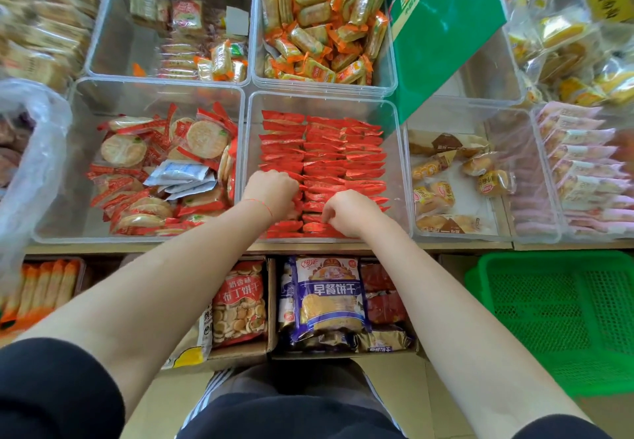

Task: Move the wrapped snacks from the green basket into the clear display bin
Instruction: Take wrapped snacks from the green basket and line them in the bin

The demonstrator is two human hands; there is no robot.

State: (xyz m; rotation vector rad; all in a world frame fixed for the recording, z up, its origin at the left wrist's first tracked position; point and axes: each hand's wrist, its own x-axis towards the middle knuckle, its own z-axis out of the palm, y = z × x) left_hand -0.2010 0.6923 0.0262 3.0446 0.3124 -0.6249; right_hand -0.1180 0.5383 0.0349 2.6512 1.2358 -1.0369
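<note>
A clear display bin point(399, 150) in the middle of the shelf holds three neat rows of red wrapped snacks point(322, 154). Both my hands are inside its near end. My left hand point(272, 193) is curled over the left row, fingers pressed among the red packets. My right hand point(350, 214) pinches red packets in the middle row near the front wall. The green basket point(562, 318) stands low at the right, and no snacks show inside it.
Clear bins surround the middle one: round crackers point(154, 171) at left, orange-wrapped snacks point(322, 30) behind, small cakes point(456, 181) at right. A green carton point(442, 27) leans over the back right. Cardboard boxes of biscuit bags point(326, 301) sit below the shelf edge.
</note>
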